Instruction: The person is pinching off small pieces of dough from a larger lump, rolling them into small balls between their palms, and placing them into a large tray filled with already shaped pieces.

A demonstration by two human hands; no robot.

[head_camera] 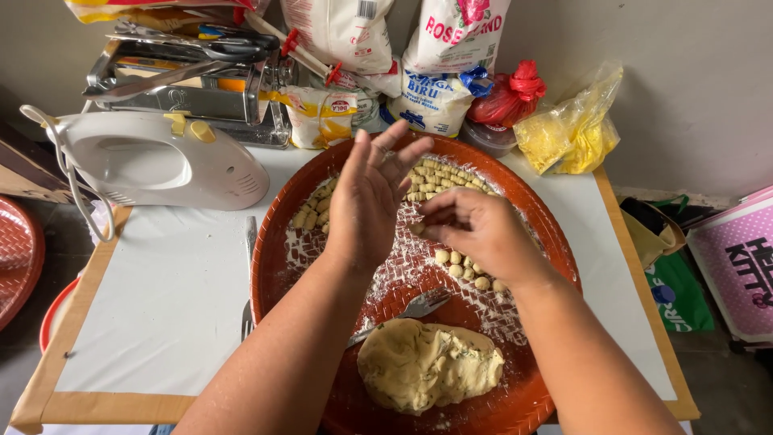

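1. The white table (173,298), edged in tan tape, has bare room at 8 o'clock; its back edge at 12 o'clock is crowded with flour bags (435,56), a red bag (507,97) and a yellow bag (572,129) against the grey wall.
2. The round red tray (278,274) fills the middle; its near rim is cut off at 6 o'clock.
3. A white hand mixer (161,161) lies at 10 o'clock, a metal pasta machine (193,89) behind it.
4. The dough lump (427,364) sits on the tray at 6 o'clock, a fork (419,306) just beyond it, partly hidden by the left forearm.
5. The left hand (366,201) is open, fingers spread, holding nothing.
6. The right hand (479,234) curls its fingertips around a small dough piece (417,229); the hands are near but apart.
7. Small dough pellets (439,179) lie in rows at 12 o'clock and at 4 o'clock, some hidden under the hands.
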